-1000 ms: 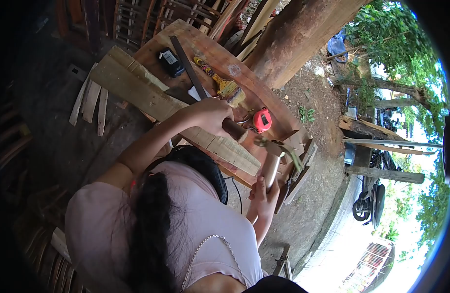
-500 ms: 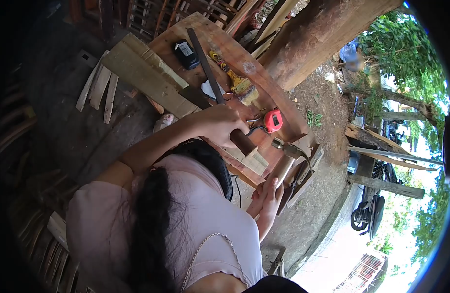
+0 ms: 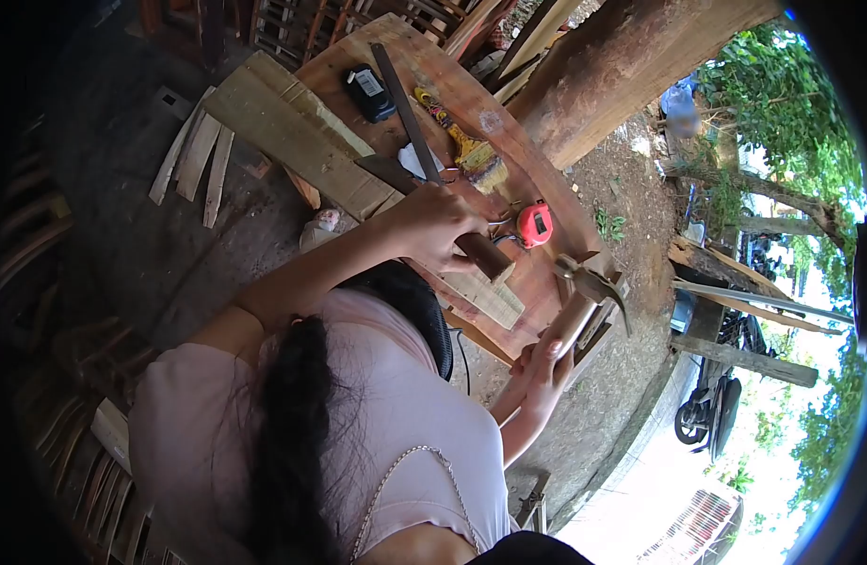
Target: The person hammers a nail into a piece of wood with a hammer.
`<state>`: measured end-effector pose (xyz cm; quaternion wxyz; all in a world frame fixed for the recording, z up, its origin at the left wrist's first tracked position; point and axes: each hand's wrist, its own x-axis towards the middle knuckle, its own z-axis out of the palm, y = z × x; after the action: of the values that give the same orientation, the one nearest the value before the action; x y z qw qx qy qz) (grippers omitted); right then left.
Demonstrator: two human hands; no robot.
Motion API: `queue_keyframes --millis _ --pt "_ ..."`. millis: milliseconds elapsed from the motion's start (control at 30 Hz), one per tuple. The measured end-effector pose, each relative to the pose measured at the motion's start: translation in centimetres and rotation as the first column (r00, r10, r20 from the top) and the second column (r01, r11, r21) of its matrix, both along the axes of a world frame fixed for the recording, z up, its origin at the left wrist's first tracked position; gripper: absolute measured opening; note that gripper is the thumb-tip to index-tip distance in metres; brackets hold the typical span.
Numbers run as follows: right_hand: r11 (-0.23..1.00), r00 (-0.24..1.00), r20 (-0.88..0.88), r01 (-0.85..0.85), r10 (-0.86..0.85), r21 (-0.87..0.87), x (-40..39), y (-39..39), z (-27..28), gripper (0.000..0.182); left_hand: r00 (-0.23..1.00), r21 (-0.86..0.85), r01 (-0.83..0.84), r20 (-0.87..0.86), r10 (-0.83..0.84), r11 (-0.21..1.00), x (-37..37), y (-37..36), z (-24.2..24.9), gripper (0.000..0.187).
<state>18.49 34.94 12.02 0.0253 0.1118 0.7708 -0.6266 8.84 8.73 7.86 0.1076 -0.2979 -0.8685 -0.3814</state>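
Observation:
My left hand (image 3: 438, 224) is closed around a chisel with a thick brown wooden handle (image 3: 487, 259). The butt of the handle sticks out toward the right. A dark flat blade (image 3: 388, 174) in line with it rests over a pale wooden board (image 3: 292, 137); the grip hides where they join. In my right hand (image 3: 543, 367) is a hammer (image 3: 589, 282), held by its light handle. Its metal head is raised to the right of the chisel's butt, apart from it. A red tape measure (image 3: 535, 224) lies beyond the chisel on the wooden table (image 3: 556, 193).
On the table are a yellow paintbrush (image 3: 476, 160), a long dark bar (image 3: 405, 108), a black device with a label (image 3: 369, 92) and a white scrap (image 3: 418, 162). A thick wooden post (image 3: 622, 85) rises behind. Loose wood strips (image 3: 200, 155) lie on the floor at left.
The hammer and my right hand have moved right, farther from the chisel's butt. My left hand keeps its grip. The whole view has shifted slightly.

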Motion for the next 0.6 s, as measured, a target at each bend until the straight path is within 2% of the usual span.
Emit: queue_keyframes --millis 33,67,167,200,267,300,367,400,433,500,600 --pt "1.0 1.0 -0.021 0.011 -0.011 0.021 0.1 0.2 0.4 0.068 0.998 -0.004 -0.047 -0.037 0.047 0.999 -0.2 0.1 -0.7 0.025" --pt "1.0 0.998 -0.054 0.013 -0.012 0.004 0.3 0.7 0.7 0.053 0.993 -0.007 -0.093 -0.074 0.092 0.996 -0.3 0.3 -1.1 0.024" --pt "0.996 0.974 -0.213 0.084 -0.083 -0.003 0.4 0.6 2.1 0.051 0.992 0.002 -0.122 -0.043 0.122 0.993 0.1 0.5 -1.8 0.025" --pt "0.996 0.974 -0.208 0.086 -0.084 -0.002 0.4 0.4 2.2 0.051 0.992 0.001 -0.12 -0.038 0.12 0.993 0.0 0.5 -1.8 0.025" --pt "0.989 0.919 -0.369 0.149 -0.136 0.006 0.3 0.0 2.1 0.052 0.984 0.063 -0.153 -0.08 0.158 0.986 -0.3 0.4 -1.5 0.024" --pt "0.989 0.92 -0.367 0.148 -0.135 0.005 0.4 0.2 1.4 0.052 0.984 0.061 -0.155 -0.078 0.159 0.986 -0.4 0.4 -1.3 0.024" --pt "0.986 0.909 -0.383 -0.143 0.164 0.084 0.6 0.7 -0.6 0.053 0.98 0.086 -0.188 -0.049 0.193 0.978 -0.7 0.6 -0.9 0.023" --pt "0.99 0.909 -0.392 -0.128 0.14 0.056 0.9 -1.0 -1.2 0.051 0.98 0.088 -0.189 -0.048 0.194 0.978 -0.8 0.7 -0.8 0.023" --pt "0.982 0.953 -0.241 -0.165 0.184 0.095 1.5 -2.2 -0.3 0.057 0.976 0.078 -0.207 -0.051 0.212 0.975 -0.9 0.8 -0.7 0.023" --pt "0.978 0.969 -0.142 -0.19 0.201 0.088 1.8 -2.4 -1.6 0.061 0.973 0.067 -0.221 -0.051 0.225 0.973 -0.9 0.7 -0.9 0.022" --pt "0.979 0.941 -0.272 -0.2 0.204 0.042 1.2 -2.0 -0.8 0.064 0.97 0.042 -0.235 -0.059 0.237 0.971 -0.8 0.7 -1.3 0.022"
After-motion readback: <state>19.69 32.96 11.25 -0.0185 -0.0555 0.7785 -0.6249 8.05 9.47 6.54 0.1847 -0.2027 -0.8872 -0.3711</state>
